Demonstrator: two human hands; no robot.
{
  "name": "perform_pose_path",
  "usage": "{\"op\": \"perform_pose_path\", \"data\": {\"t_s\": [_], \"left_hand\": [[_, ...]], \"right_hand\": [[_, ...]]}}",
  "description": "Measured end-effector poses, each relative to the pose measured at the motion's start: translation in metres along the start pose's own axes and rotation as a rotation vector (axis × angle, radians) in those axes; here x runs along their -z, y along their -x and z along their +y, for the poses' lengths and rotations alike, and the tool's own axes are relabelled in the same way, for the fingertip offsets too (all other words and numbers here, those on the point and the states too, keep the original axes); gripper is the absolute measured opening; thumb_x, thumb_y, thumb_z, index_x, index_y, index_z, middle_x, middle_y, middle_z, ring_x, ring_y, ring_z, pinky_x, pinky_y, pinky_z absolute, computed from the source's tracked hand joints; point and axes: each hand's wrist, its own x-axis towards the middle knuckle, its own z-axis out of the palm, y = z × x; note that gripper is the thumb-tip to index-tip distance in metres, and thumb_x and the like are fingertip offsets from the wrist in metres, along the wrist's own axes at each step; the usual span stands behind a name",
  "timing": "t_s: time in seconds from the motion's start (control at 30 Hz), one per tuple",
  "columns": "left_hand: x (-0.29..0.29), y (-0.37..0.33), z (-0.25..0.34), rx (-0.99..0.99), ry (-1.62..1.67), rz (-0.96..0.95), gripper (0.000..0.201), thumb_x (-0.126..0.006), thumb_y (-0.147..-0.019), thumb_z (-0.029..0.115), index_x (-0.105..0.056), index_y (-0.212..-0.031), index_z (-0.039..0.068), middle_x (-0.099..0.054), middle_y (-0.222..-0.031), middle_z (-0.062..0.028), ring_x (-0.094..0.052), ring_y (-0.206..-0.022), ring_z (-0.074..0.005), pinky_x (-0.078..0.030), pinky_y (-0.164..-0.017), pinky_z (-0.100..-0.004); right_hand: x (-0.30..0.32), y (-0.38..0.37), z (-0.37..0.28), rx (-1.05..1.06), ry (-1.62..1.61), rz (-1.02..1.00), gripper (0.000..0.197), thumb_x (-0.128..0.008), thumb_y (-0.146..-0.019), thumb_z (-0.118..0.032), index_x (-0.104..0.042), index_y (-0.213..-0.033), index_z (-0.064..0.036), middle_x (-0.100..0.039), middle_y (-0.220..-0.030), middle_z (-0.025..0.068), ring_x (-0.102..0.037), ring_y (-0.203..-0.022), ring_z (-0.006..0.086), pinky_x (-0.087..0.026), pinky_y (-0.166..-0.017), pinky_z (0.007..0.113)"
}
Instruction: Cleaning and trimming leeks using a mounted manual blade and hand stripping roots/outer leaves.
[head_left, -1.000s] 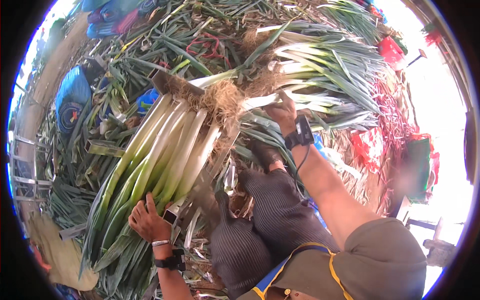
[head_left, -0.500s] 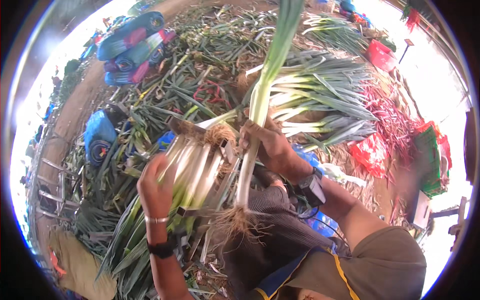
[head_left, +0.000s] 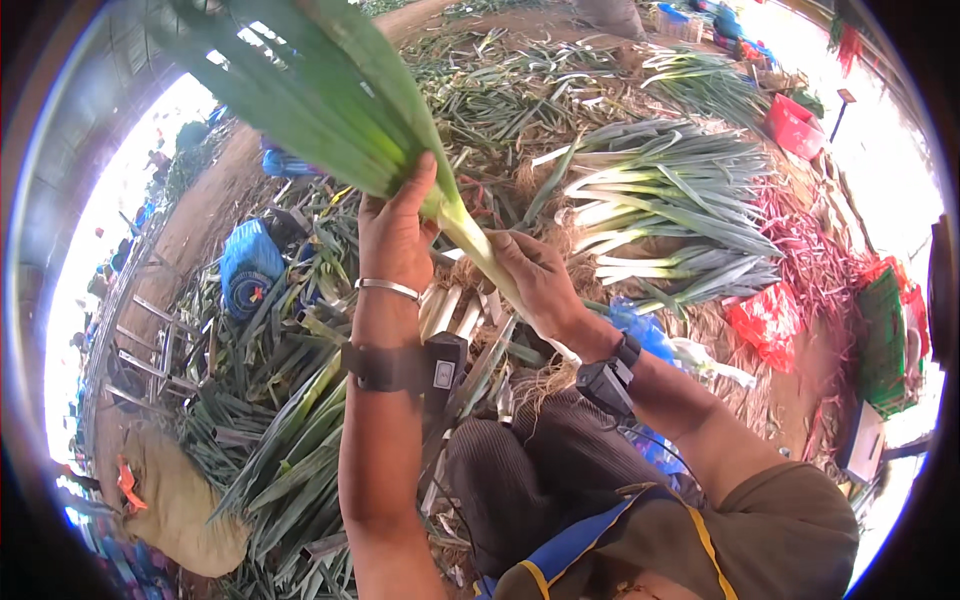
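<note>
A large leek (head_left: 468, 238) slants across in front of me, its broad green leaves fanned out toward the upper left. My left hand (head_left: 398, 225) is closed on it where the leaves meet the pale stalk, thumb pointing up. Lower on the white stalk, my right hand (head_left: 540, 285) grips it. Stringy roots (head_left: 548, 382) show below my right hand, above my knees. Under my hands lie several other leeks, white stalks (head_left: 440, 310) partly hidden by my left wrist, with their leaves (head_left: 285, 445) spreading to the lower left.
Rows of leeks (head_left: 680, 190) lie at the right, beside a heap of red strips (head_left: 800, 235) and a red plastic bag (head_left: 768, 325). A green crate (head_left: 882, 340) stands farther right. At the left are a blue bundle (head_left: 250, 268) and a metal rack (head_left: 155, 350).
My left hand has risen from the leeks below to grip the held leek's upper part. The leek has tilted, its leaves swinging to the left and closer. My right hand still holds its stalk.
</note>
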Motion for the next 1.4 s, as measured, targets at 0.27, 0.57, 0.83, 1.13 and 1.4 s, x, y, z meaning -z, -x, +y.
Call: {"op": "perform_pose_path", "data": {"t_s": [0.27,0.57,0.83,1.13,1.4], "left_hand": [[0.019,0.021,-0.013,0.151,-0.101,-0.011,0.052,-0.080,-0.080,0.026,-0.056,-0.124,0.012,-0.061,-0.113,-0.0002,-0.059,-0.099,-0.0166,-0.049,-0.082,-0.0367],[0.057,0.018,-0.032,0.087,0.282,0.095,0.055,-0.081,-0.078,0.027,-0.054,-0.120,0.004,-0.065,-0.102,-0.0108,-0.063,-0.093,-0.0255,-0.053,-0.081,-0.0407],[0.121,0.011,-0.010,-0.091,0.583,0.114,0.040,-0.074,-0.084,0.039,-0.054,-0.099,0.008,-0.052,-0.076,-0.0001,-0.046,-0.061,-0.0113,-0.038,-0.059,-0.0290],[0.206,0.025,0.005,-0.261,0.631,0.243,0.039,-0.073,-0.084,0.041,-0.054,-0.096,0.009,-0.052,-0.070,0.0006,-0.046,-0.059,-0.0105,-0.037,-0.057,-0.0283],[0.275,0.054,0.050,-0.368,0.522,0.418,0.038,-0.068,-0.088,0.042,-0.051,-0.092,0.009,-0.051,-0.071,0.0011,-0.046,-0.057,-0.0096,-0.039,-0.057,-0.0272]], "right_hand": [[-0.016,-0.015,-0.026,0.116,-0.128,-0.144,0.034,-0.063,-0.096,-0.027,-0.059,-0.117,-0.0005,-0.065,-0.097,0.0031,-0.058,-0.089,0.0091,-0.047,-0.078,0.024],[0.014,-0.018,-0.010,0.177,-0.063,0.030,0.024,-0.059,-0.098,-0.022,-0.058,-0.110,-0.0009,-0.061,-0.086,0.0025,-0.055,-0.072,0.0085,-0.046,-0.063,0.024],[0.094,0.009,-0.036,0.138,-0.197,0.220,0.033,-0.054,-0.100,-0.026,-0.057,-0.121,-0.0001,-0.055,-0.076,0.0016,-0.046,-0.057,0.0069,-0.038,-0.052,0.021],[0.218,0.072,-0.020,0.089,-0.599,0.355,0.037,-0.056,-0.098,-0.024,-0.050,-0.128,-0.0024,-0.048,-0.074,-0.0022,-0.040,-0.054,0.0057,-0.035,-0.049,0.022],[0.460,0.334,-0.019,-0.098,0.309,1.142,0.044,-0.052,-0.094,-0.013,-0.044,-0.137,-0.0037,-0.045,-0.086,0.0008,-0.045,-0.069,0.0107,-0.040,-0.058,0.023]]}}
